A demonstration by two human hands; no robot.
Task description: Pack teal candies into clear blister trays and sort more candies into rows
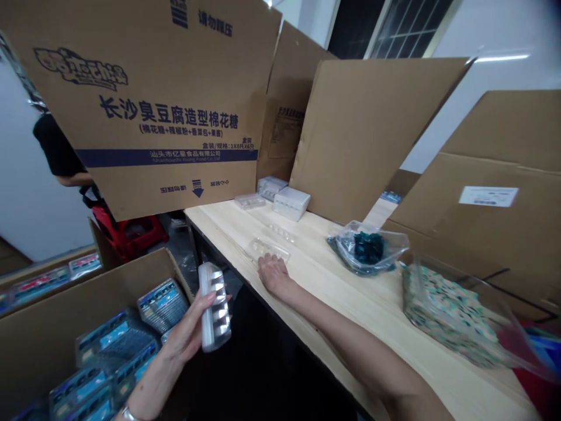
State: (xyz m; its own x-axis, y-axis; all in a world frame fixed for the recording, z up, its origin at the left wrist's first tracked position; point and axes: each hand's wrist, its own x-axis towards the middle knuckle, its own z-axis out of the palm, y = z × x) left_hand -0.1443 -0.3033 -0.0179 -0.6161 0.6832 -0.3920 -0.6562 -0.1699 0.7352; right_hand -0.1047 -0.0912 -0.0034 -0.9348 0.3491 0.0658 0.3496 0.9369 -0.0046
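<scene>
left fingers (207,300): gripping tray stack (215,321) | right fingers (267,261): at clear tray (279,251) on table (315,257)

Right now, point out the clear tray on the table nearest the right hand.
The front clear tray, partly covered by the right hand; the loose tray behind it lies apart from the hand.

Passage in the middle, barriers behind and to the right

Bare wood on the table (315,272) leaves a passage between the right hand (274,273) and the plastic bag (390,242), though the right forearm (350,339) crosses the near side. Behind, printed cardboard (175,76) and a plain cardboard panel (372,134) stand tall, a pale plastic stack (291,203) occupying their corner. A clear tub (511,327) obstructs the right end. One clear tray (283,253) lies low at the right hand. A gap separates the left hand (193,330) and its tray stack (214,307) from the table edge; an open carton (39,327) bounds that hand's left.
</scene>
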